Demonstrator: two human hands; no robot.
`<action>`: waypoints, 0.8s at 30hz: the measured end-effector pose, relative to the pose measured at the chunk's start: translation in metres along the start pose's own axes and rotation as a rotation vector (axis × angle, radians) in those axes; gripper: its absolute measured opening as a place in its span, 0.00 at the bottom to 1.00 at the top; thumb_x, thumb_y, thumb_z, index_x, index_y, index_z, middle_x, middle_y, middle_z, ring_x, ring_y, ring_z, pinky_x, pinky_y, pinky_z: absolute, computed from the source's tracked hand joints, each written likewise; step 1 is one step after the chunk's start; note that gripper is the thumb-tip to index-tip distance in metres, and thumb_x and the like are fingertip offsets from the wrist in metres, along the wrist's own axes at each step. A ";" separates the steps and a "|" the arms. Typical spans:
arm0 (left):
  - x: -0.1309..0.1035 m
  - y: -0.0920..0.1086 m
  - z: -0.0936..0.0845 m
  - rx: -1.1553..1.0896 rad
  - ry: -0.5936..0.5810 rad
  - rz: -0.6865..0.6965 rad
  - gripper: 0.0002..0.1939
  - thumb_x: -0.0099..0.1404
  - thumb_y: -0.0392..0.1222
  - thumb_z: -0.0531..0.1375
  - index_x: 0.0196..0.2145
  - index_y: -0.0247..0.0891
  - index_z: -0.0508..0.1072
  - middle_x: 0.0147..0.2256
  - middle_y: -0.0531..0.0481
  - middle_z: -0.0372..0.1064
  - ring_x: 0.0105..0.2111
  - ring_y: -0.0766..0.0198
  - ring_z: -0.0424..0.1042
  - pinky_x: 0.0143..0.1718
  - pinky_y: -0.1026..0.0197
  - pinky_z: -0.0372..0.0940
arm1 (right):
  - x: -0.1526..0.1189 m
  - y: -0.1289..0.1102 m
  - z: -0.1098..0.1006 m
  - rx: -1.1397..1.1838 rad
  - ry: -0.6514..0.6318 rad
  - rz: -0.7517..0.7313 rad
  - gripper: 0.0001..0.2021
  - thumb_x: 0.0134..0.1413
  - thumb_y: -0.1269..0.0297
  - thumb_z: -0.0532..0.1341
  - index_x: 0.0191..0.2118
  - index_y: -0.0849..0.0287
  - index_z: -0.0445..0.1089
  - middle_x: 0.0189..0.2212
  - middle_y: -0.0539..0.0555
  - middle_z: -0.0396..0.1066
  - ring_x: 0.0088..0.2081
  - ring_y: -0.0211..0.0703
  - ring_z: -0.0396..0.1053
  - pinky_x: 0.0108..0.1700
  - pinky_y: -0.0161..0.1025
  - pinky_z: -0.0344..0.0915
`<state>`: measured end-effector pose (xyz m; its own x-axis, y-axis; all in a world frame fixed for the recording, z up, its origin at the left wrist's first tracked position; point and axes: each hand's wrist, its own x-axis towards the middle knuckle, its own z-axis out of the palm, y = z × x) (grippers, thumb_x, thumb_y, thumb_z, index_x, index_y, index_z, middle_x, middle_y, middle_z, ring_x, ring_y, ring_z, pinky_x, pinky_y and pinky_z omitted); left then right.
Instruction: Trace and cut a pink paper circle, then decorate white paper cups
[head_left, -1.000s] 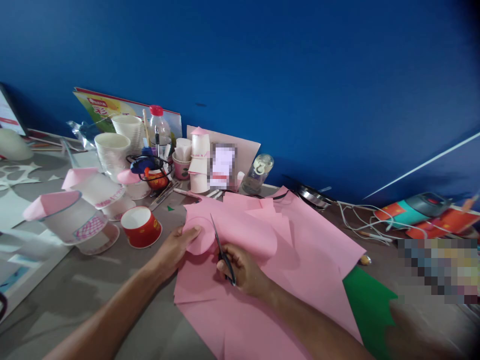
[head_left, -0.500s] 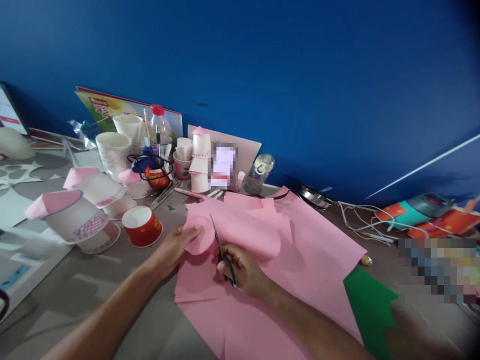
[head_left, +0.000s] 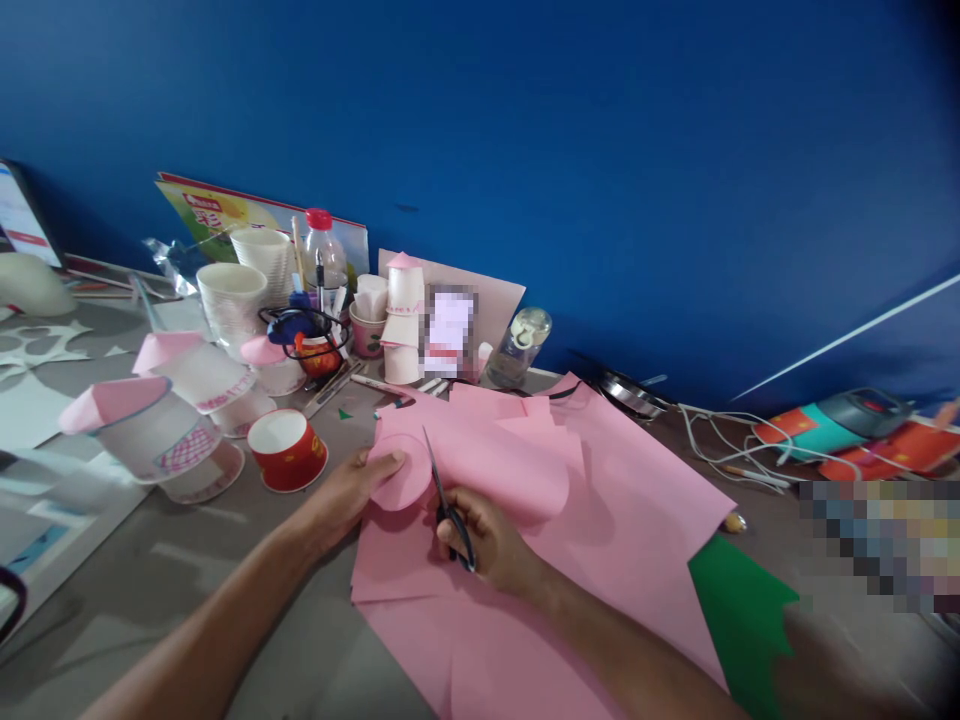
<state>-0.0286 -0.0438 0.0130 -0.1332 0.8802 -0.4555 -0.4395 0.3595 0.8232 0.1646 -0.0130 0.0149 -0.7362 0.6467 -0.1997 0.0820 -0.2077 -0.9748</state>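
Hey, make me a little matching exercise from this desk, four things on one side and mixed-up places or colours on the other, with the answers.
Things
1. Scissors
2. Paper tub
3. Round pink piece
4. Green sheet

Places and colours
A. Under the left hand's thumb
B. Beside the large pink sheets
C. In the right hand
D. Red outside, white inside

Right pairs: 1-C, 2-D, 3-A, 4-B

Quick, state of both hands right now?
Left hand: closed on the pink paper disc, thumb on top.
Right hand: closed around the handles of the scissors, blades pointing away from the person.
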 end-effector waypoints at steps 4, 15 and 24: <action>0.000 0.000 -0.001 0.007 0.000 -0.008 0.11 0.54 0.46 0.68 0.27 0.35 0.76 0.23 0.48 0.78 0.21 0.61 0.74 0.21 0.63 0.67 | 0.000 0.001 0.000 -0.022 -0.011 -0.013 0.29 0.46 0.34 0.63 0.35 0.59 0.62 0.22 0.46 0.61 0.23 0.34 0.59 0.29 0.35 0.64; -0.002 0.004 -0.001 0.023 -0.001 -0.028 0.11 0.55 0.45 0.67 0.30 0.35 0.75 0.24 0.49 0.78 0.21 0.61 0.75 0.21 0.64 0.66 | -0.002 0.001 0.000 -0.037 -0.026 -0.012 0.28 0.47 0.36 0.63 0.36 0.58 0.63 0.22 0.44 0.59 0.22 0.32 0.56 0.28 0.34 0.63; 0.001 0.005 -0.006 0.046 -0.044 -0.005 0.10 0.54 0.44 0.67 0.29 0.34 0.76 0.25 0.49 0.78 0.23 0.62 0.74 0.24 0.64 0.66 | -0.004 -0.001 0.000 -0.040 -0.045 -0.009 0.28 0.48 0.36 0.63 0.36 0.59 0.63 0.20 0.43 0.58 0.22 0.31 0.54 0.28 0.34 0.62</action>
<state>-0.0360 -0.0427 0.0149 -0.0914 0.8908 -0.4451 -0.3985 0.3769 0.8361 0.1672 -0.0155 0.0167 -0.7661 0.6148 -0.1874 0.1018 -0.1719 -0.9798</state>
